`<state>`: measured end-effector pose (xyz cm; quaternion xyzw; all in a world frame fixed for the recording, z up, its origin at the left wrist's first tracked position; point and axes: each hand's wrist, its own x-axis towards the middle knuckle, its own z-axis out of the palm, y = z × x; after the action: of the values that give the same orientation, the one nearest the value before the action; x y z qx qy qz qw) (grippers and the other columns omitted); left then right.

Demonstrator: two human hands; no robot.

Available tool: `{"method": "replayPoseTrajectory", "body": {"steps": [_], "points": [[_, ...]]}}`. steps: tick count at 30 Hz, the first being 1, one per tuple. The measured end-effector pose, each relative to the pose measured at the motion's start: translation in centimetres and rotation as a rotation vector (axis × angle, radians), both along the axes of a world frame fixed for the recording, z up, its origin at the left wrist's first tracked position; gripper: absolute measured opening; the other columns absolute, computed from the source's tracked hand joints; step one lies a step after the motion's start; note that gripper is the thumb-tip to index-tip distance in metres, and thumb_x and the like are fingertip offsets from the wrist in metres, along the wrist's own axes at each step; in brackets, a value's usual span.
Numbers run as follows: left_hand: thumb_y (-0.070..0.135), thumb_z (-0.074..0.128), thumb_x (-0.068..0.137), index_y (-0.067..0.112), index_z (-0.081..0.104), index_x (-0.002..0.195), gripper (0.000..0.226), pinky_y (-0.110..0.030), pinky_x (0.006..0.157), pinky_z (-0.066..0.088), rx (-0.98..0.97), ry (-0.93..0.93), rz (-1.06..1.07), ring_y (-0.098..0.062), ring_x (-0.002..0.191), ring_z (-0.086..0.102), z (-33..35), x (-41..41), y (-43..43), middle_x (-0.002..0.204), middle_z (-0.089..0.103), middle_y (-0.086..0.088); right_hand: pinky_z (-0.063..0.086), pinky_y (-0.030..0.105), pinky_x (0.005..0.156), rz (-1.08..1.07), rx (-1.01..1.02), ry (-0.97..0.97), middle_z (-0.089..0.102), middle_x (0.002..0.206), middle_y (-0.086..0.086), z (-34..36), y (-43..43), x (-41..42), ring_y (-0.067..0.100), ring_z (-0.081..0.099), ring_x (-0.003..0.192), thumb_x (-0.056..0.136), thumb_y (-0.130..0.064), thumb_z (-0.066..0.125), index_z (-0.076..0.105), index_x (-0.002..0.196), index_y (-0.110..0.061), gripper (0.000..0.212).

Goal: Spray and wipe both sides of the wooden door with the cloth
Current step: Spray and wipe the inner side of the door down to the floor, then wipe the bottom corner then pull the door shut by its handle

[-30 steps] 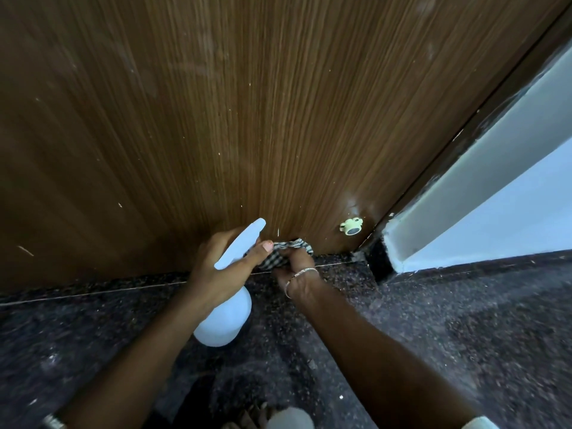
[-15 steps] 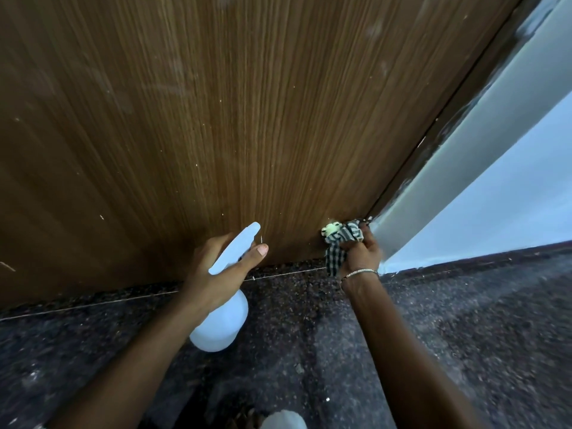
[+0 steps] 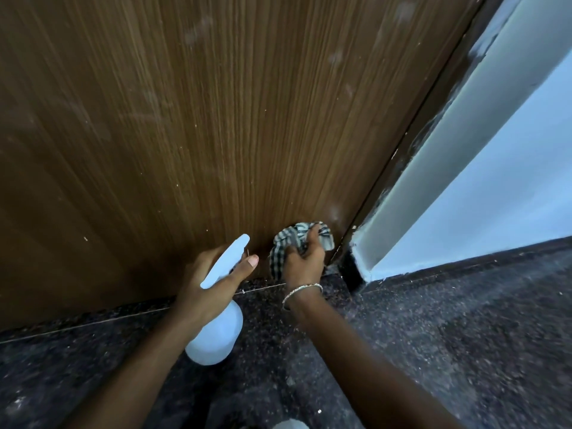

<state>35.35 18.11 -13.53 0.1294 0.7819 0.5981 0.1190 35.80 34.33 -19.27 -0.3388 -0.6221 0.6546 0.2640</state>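
While the wooden door (image 3: 216,119) fills most of the view, meeting the dark speckled floor (image 3: 464,351) with the pale wall (image 3: 510,196) at its right edge, we judge the main risk to be missed patches: the cloth (image 3: 280,252) works only 1 low corner, and hazy smears sit far higher. The door shows brown vertical grain, white specks and dull blotches. The white spray bottle (image 3: 216,335) hangs in the left hand (image 3: 201,286), fingers curled round its neck; a stray squeeze would wet the floor. The right hand (image 3: 303,264) clutches the bunched checked cloth, pressed to the door's bottom right corner; its dangling fold could drag floor grit onto the wood.
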Motion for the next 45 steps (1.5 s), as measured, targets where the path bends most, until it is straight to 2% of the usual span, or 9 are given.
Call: {"method": "replayPoseTrajectory", "body": {"steps": [5,10,16,21,24,29,34,38,45], "points": [[0.046,0.073,0.081,0.021,0.073,0.088,0.026,-0.046,0.073,0.059,0.014,-0.013,0.013,-0.024,0.079,0.071,0.2,0.1,0.4,0.080,0.072,-0.006,0.041,0.045,0.117,-0.138,0.010,0.212,0.055,0.147,0.003,6.0,3.8,0.3,0.018,0.058,0.129,0.095,0.013,0.052,0.035,0.159,-0.016,0.072],[0.066,0.074,0.073,0.028,0.072,0.094,0.043,-0.047,0.077,0.061,0.044,-0.053,0.004,-0.022,0.084,0.071,0.2,-0.2,0.5,0.087,0.073,-0.005,0.039,0.055,0.117,-0.030,0.505,0.571,0.042,0.159,0.008,14.0,5.6,0.2,0.033,0.047,0.141,0.094,0.009,0.052,0.028,0.161,-0.013,0.074],[0.050,0.073,0.079,0.023,0.073,0.091,0.030,-0.039,0.073,0.061,0.032,-0.023,0.024,-0.023,0.083,0.071,0.3,-0.4,0.3,0.082,0.072,-0.003,0.019,0.005,0.114,-0.201,0.899,0.317,0.023,0.163,0.010,9.3,4.8,-1.5,-0.010,0.014,0.150,0.084,0.020,0.043,0.029,0.157,0.002,0.076],[0.048,0.073,0.080,0.019,0.073,0.089,0.030,-0.046,0.076,0.059,0.019,-0.043,0.038,-0.020,0.079,0.070,0.1,-0.5,-0.1,0.081,0.072,-0.004,0.012,-0.007,0.104,-0.092,0.661,-0.016,0.006,0.168,0.022,-1.3,7.0,0.2,0.036,0.013,0.155,0.086,0.025,0.042,0.008,0.161,0.000,0.086],[0.048,0.074,0.083,0.017,0.072,0.088,0.031,-0.051,0.077,0.057,0.021,-0.057,0.014,-0.024,0.079,0.070,0.0,-0.5,0.1,0.081,0.071,-0.009,0.007,-0.010,0.100,-0.073,0.623,-0.027,0.001,0.168,0.024,-3.5,7.6,0.2,0.036,0.002,0.156,0.082,0.029,0.040,0.005,0.159,0.006,0.088],[0.045,0.073,0.085,0.015,0.070,0.084,0.030,-0.052,0.076,0.055,0.016,-0.043,-0.002,-0.028,0.077,0.068,0.2,-0.6,0.4,0.078,0.068,-0.014,0.018,0.029,0.125,-0.050,0.502,-0.112,0.024,0.166,0.021,-7.1,9.7,0.7,0.037,0.029,0.150,0.092,0.013,0.040,0.005,0.164,-0.012,0.084],[0.039,0.073,0.086,0.015,0.071,0.082,0.024,-0.053,0.074,0.057,0.023,-0.008,-0.005,-0.025,0.075,0.069,-0.2,-1.0,0.0,0.074,0.068,-0.010,0.052,0.047,0.100,0.008,-0.136,-0.184,0.052,0.137,0.012,-11.8,9.4,-0.3,0.027,0.059,0.110,0.094,0.013,0.041,0.016,0.162,-0.030,0.084],[0.040,0.075,0.084,0.018,0.071,0.082,0.022,-0.049,0.078,0.060,0.057,-0.057,0.053,-0.024,0.079,0.071,-0.9,-2.2,-0.2,0.079,0.070,-0.010,0.055,0.032,0.054,0.006,-0.496,-0.224,0.060,0.102,0.034,-13.3,10.0,-2.1,0.032,0.064,0.065,0.086,0.001,0.043,0.055,0.104,-0.002,0.022],[0.025,0.074,0.088,0.011,0.063,0.075,0.022,-0.019,0.059,0.045,-0.007,-0.037,-0.082,-0.017,0.061,0.062,3.0,-3.5,0.5,0.062,0.062,-0.007,0.060,0.036,0.057,0.120,-0.881,-0.165,0.062,0.080,0.021,-6.6,7.3,0.6,0.032,0.070,0.064,0.092,0.011,0.031,0.059,0.086,0.000,0.030]]}}
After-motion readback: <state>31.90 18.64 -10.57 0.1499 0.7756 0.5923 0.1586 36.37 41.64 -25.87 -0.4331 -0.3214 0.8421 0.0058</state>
